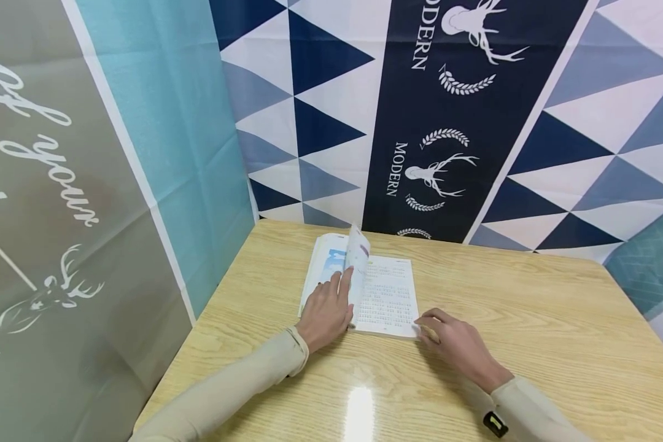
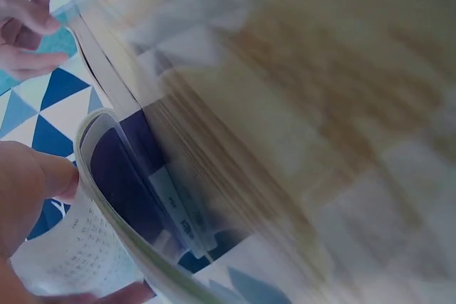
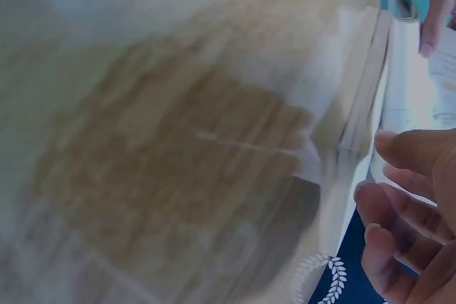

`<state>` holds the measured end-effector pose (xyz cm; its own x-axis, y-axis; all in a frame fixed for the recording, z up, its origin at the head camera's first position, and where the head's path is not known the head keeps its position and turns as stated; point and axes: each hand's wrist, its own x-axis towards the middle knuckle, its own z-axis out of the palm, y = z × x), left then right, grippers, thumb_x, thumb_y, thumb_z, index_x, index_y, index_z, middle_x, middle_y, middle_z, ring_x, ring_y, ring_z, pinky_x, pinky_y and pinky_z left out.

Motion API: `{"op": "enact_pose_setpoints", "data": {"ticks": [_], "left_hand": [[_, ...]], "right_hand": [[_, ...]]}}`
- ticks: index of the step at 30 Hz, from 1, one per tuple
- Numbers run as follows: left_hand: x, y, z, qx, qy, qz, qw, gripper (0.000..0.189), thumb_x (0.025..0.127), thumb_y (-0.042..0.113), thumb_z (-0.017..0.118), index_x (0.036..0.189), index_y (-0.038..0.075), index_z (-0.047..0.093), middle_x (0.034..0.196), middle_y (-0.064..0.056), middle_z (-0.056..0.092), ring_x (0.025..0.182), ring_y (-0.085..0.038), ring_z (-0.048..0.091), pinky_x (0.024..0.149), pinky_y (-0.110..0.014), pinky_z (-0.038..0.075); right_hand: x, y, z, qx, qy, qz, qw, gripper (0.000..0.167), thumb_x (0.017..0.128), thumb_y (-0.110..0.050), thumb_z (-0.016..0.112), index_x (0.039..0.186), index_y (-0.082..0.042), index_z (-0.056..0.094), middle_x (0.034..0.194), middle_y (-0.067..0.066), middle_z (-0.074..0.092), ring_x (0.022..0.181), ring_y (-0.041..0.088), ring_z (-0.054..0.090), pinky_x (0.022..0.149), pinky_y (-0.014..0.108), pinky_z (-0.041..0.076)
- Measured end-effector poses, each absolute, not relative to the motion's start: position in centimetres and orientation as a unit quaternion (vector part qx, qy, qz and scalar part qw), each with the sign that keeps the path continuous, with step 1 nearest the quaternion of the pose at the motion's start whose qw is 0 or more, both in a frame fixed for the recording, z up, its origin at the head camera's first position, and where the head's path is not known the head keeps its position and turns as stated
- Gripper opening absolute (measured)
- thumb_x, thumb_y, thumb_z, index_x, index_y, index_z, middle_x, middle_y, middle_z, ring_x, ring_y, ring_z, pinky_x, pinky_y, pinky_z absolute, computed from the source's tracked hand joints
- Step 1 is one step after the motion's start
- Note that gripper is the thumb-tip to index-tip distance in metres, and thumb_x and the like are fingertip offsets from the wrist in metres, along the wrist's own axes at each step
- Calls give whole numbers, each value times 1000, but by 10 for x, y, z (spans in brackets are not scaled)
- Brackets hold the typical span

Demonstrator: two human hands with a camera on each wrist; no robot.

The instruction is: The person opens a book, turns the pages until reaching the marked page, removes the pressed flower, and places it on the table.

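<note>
An open book [image 1: 387, 298] lies on the wooden table, with one leaf [image 1: 358, 255] standing up near its middle. My left hand [image 1: 326, 310] rests over the left side, its forefinger stretched along the raised leaf. In the left wrist view the thumb of that left hand [image 2: 25, 190] is beside curved pages [image 2: 107, 197], and fingers show low down beside a printed page. At the lower right corner of the book is my right hand [image 1: 455, 344]. In the right wrist view the right hand [image 3: 420, 211] has loosely bent fingers near the book's edge, with nothing visibly pinched.
The light wooden table [image 1: 530, 307] extends right of the book and toward me. Behind it hangs a patterned cloth [image 1: 331, 123] with triangles and deer heads; a grey and teal cloth [image 1: 160, 153] hangs along the left side.
</note>
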<state>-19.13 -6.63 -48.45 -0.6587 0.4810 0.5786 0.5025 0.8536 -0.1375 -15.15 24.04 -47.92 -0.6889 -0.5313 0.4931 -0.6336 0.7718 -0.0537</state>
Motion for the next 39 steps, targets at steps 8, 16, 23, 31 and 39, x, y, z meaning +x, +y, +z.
{"op": "enact_pose_setpoints", "data": {"ticks": [8, 16, 23, 31, 39], "left_hand": [[-195, -69, -478, -278, -896, 17, 345, 45, 86, 35, 74, 123, 12, 65, 146, -27, 45, 135, -42, 43, 105, -51, 40], [-193, -71, -477, -297, -893, 32, 337, 20, 88, 33, 74, 80, 14, 75, 105, -7, 69, 116, -31, 56, 102, -48, 41], [-190, -70, -479, -310, -901, 22, 303, 15, 95, 29, 69, 91, 15, 75, 93, -1, 71, 85, -20, 61, 71, -31, 52], [-189, -69, -481, -308, -911, 25, 271, 17, 99, 27, 63, 100, 15, 75, 100, -3, 72, 85, -19, 63, 65, -29, 54], [-189, -69, -480, -313, -911, 21, 269, 16, 99, 26, 63, 100, 15, 74, 99, -4, 71, 85, -20, 62, 64, -29, 54]], "right_hand": [[-151, 241, -482, 327, -920, 108, 190, 19, 79, -17, 90, 94, -16, 79, 107, -1, 70, 71, 9, 66, 53, 28, 50], [-152, 238, -481, 342, -914, 92, 200, 9, 83, -12, 85, 86, -17, 79, 97, -6, 70, 70, 9, 67, 54, 28, 51], [-153, 236, -481, 337, -919, 91, 183, 12, 81, -9, 87, 87, -17, 80, 95, -7, 70, 73, 10, 68, 56, 29, 53], [-153, 236, -478, 345, -915, 87, 188, 11, 82, -9, 85, 87, -15, 78, 93, -6, 68, 70, 11, 67, 56, 30, 54], [-155, 237, -480, 390, -885, 87, 239, 15, 80, 0, 81, 89, -7, 71, 96, 1, 65, 63, 10, 60, 50, 26, 48]]}}
